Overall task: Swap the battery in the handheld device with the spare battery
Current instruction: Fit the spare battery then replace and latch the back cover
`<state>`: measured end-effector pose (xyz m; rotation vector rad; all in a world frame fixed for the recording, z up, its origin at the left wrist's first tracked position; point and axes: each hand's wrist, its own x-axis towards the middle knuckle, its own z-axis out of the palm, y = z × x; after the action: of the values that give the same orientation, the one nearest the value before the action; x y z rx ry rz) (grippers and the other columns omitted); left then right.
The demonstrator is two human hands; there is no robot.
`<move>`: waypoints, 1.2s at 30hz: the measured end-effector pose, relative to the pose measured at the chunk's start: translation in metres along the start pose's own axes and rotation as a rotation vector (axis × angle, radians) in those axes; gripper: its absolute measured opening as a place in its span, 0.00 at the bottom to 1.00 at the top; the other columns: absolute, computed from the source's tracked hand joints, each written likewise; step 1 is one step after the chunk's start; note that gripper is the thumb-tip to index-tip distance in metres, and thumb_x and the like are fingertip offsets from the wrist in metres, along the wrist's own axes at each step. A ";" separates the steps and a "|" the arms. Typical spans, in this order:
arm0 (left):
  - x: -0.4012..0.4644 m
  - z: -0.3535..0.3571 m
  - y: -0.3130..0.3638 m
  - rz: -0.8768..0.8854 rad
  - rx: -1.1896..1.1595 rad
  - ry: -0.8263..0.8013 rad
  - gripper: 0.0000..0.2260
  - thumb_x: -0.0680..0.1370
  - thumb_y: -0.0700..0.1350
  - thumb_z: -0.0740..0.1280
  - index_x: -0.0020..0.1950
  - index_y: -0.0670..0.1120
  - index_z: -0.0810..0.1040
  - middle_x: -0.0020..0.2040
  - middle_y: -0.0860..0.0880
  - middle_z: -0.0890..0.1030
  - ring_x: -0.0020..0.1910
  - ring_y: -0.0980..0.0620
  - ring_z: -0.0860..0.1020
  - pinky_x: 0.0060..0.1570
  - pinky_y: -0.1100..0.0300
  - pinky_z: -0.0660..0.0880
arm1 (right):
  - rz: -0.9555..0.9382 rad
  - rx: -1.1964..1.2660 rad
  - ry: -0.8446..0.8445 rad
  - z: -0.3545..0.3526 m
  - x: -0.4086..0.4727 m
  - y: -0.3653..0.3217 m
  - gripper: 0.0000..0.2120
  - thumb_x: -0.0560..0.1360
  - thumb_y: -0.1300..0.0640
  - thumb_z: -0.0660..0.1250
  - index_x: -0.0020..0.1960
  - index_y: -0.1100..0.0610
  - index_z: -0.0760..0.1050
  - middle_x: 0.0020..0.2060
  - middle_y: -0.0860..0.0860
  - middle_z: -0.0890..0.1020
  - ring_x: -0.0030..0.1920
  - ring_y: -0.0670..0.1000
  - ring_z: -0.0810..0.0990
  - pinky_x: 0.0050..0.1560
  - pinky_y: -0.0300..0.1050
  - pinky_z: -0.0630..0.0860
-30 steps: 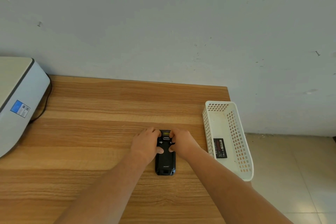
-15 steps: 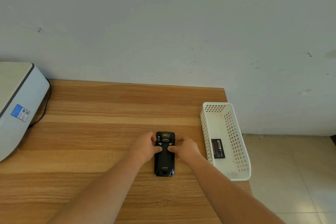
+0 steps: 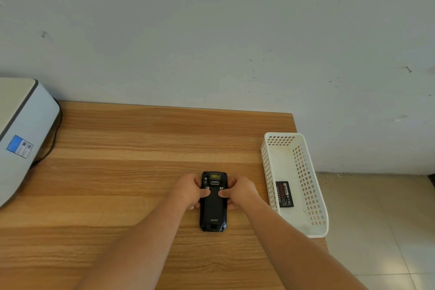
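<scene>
On the table (image 3: pixel 141 172), thumbs slid down the handheld device (image 3: pixel 213 209).

Bare table (image 3: pixel 146 148) left of handheld device (image 3: pixel 213 207); white basket (image 3: pixel 306 172) blocks right; printer (image 3: pixel 21 139) far left.

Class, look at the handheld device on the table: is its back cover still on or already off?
Still on. The handheld device lies face down, its black back unbroken, no compartment exposed, both thumbs pressing below its two latches.
</scene>
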<state>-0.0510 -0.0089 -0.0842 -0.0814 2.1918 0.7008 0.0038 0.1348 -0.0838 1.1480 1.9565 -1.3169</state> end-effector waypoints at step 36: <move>-0.034 0.023 -0.036 0.065 -0.169 0.014 0.19 0.76 0.46 0.72 0.65 0.49 0.72 0.48 0.51 0.79 0.41 0.51 0.82 0.32 0.60 0.77 | -0.062 -0.017 0.035 0.011 -0.029 0.043 0.13 0.70 0.55 0.77 0.46 0.53 0.72 0.40 0.52 0.83 0.37 0.51 0.85 0.42 0.45 0.84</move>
<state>-0.0024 -0.0331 -0.0881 -0.1020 2.1527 0.9238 0.0549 0.1220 -0.0865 1.1180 2.0401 -1.3170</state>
